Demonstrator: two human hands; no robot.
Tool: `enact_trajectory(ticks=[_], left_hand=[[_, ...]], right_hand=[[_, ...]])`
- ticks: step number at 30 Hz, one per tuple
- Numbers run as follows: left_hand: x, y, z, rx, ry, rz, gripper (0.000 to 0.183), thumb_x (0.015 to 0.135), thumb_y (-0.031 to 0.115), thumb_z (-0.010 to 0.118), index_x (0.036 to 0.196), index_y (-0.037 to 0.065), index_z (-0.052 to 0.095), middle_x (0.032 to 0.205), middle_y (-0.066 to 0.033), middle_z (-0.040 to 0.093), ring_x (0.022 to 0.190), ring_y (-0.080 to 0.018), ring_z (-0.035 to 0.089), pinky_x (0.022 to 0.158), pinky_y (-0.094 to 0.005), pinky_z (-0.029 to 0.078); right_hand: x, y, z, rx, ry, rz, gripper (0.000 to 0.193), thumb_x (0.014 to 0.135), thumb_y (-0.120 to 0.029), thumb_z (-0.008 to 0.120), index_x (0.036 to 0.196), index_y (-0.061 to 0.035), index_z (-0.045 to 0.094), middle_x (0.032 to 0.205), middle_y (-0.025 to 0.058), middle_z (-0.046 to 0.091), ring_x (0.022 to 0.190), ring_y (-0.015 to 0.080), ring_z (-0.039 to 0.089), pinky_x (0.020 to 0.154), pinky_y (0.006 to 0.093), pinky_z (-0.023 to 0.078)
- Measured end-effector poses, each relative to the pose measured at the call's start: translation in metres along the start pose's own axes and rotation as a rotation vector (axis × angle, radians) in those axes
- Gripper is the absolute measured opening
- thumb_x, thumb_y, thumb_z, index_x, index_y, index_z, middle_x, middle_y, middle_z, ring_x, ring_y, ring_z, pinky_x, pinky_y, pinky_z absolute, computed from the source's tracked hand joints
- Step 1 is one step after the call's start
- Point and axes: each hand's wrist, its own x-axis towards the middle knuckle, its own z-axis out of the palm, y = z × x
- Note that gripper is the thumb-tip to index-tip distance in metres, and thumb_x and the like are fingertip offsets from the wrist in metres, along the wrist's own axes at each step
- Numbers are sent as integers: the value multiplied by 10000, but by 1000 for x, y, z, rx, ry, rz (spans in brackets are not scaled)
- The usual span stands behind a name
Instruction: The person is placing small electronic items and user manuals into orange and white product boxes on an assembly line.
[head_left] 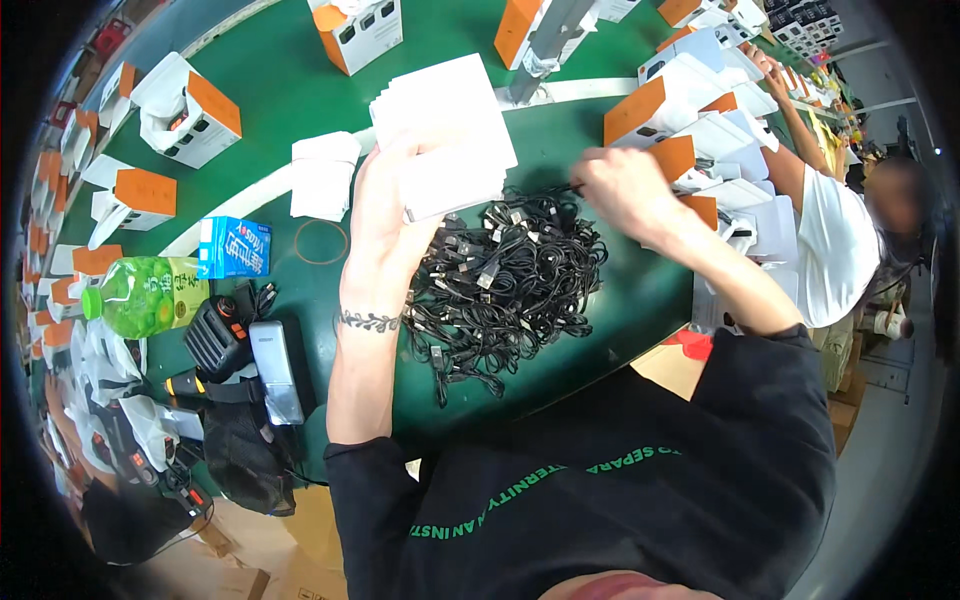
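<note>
You seemed to be at the step of taking a single cable from the heap while keeping the papers ready in your other hand. Your left hand (388, 205) was curled firmly around a stack of white paper sheets (450, 120), its gripping fingers partly hidden by them. Your right hand (628, 190) was drawn into a pinch, thumb and fingertips closed on what looked like the end of a black cable (562, 189) at the far right edge of the pile of black USB cables (510, 280), which lay on the green tabletop (640, 310) right before you. The next move called for a gentle lift, so that one bundle would come free without dragging its neighbours, and for a level left hand, since the sheets could slip.

The cables were thin, rubbery and coiled into small loops, with flat metal plugs glinting among them. The sheets were smooth, matte and rectangular, their edges slightly fanned. Left of them lay another white paper bundle (325, 175), with a thin round elastic band (321, 242) just below it. At your right, orange-and-white cardboard boxes (636, 112) stood crowded, crisp-edged, their flaps raised.
</note>
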Motion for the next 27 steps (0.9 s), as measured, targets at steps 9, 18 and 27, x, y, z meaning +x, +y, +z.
enact_trajectory(ticks=[9, 18, 27], left_hand=[[1, 4, -4, 7, -21, -15, 246, 918, 78, 588, 1143, -20, 591, 1049, -98, 652, 929, -173, 671, 809, -331, 561], [-11, 2, 2, 18, -84, 3, 137, 853, 41, 646, 988, 52, 629, 973, -50, 655, 959, -165, 662, 843, -314, 555], [-20, -10, 22, 208, -163, -7, 458, 863, -44, 641, 1301, -9, 515, 1145, -104, 647, 1053, -172, 653, 911, -317, 558]], right_hand=[[67, 124, -124, -133, 533, 39, 107, 810, -87, 677, 902, -45, 712, 838, 112, 719, 786, 282, 712, 714, 385, 574], [182, 178, -28, -393, 429, -249, 116, 829, -84, 590, 894, -54, 680, 878, 158, 694, 799, 341, 703, 694, 456, 586], [46, 51, -126, 144, 510, 16, 302, 848, -174, 736, 1130, -71, 703, 923, 79, 691, 777, 271, 677, 714, 372, 539]])
